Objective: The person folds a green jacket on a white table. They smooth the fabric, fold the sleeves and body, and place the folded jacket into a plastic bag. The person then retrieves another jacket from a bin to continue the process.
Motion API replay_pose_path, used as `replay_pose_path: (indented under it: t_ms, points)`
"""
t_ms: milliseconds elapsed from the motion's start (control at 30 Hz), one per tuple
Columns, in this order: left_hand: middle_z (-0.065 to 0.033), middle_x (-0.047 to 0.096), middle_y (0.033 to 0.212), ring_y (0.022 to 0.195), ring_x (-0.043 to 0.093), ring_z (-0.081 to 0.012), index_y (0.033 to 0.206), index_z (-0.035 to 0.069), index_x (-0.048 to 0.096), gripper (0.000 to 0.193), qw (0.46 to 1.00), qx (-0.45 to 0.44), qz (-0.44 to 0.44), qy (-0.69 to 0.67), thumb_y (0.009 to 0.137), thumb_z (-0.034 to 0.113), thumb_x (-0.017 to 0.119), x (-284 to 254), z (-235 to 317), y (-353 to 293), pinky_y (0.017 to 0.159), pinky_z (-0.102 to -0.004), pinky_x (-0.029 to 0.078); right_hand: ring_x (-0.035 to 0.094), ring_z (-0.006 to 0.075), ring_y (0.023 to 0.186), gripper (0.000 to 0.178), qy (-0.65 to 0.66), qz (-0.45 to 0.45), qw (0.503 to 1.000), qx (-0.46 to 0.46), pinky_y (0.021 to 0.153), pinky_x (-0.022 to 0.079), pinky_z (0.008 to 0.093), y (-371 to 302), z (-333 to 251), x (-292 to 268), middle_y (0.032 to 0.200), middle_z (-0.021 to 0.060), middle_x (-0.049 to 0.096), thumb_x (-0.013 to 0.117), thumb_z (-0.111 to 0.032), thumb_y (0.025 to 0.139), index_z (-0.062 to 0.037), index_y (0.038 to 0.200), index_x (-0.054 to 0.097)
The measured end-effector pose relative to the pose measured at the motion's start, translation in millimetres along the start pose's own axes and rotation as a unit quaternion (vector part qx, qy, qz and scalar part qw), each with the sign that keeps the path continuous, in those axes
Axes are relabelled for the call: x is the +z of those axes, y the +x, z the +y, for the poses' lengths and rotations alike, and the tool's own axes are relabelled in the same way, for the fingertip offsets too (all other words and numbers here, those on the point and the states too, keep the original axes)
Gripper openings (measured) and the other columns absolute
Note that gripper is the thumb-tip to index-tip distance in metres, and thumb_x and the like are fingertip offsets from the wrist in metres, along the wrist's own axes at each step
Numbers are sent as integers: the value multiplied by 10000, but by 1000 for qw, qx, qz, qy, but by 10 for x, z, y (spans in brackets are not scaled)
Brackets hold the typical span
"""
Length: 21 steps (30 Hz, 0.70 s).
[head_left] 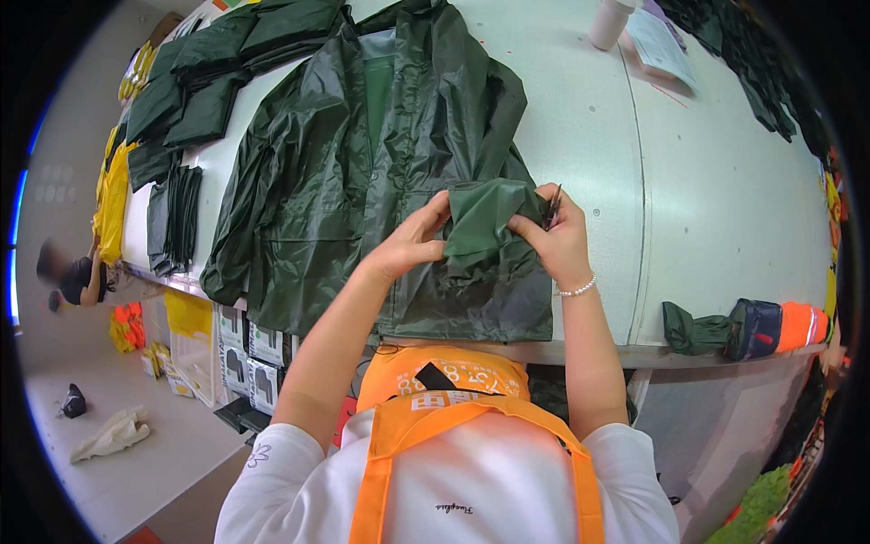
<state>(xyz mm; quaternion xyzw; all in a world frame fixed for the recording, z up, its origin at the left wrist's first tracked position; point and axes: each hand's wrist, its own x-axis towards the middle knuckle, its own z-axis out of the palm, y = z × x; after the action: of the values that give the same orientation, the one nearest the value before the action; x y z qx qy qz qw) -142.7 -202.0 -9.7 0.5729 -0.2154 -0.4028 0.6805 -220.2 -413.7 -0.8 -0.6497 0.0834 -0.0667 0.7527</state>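
Observation:
A dark green rain jacket point(317, 199) lies spread on the white table in front of me, its collar at the far side. Over its lower right front, my left hand point(415, 239) pinches the left edge of a raised, lighter green fold of the jacket point(489, 218). Gripping the other side of that fold is my right hand point(560, 239), with a bead bracelet on the wrist. A small dark tool, apparently thread snips point(554, 207), sticks up between the right fingers. The fingertips behind the fold are hidden.
Folded dark green garments point(204, 72) are piled at the far left, near yellow garments point(113, 204) at the table edge. A white cup point(612, 23) and papers point(660, 47) stand far right. A rolled orange and navy bundle point(779, 328) lies near right. Another person point(82, 276) is at the left.

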Motion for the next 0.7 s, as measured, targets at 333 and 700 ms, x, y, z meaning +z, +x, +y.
replay_pose_path:
  t_ms: [333,700]
  points:
    - [-217,625,781,780,604,-394,881,12,661,430,911,-16,157,380,615,321,796,453,269,251,705,-408,483,311,101,535,248,-172,276,937,-129,490,307,237,84,334,106,563,11,380,677,25,733,-21,719,433]
    - [-109,501,698,647,500,-260,675,2,494,234,879,287,149,350,653,59,719,559,64,-26,578,-320,407,515,80,662,149,-112,276,950,-91,614,440,229,-60,296,25,733,8,571,613,62,755,-7,875,558]
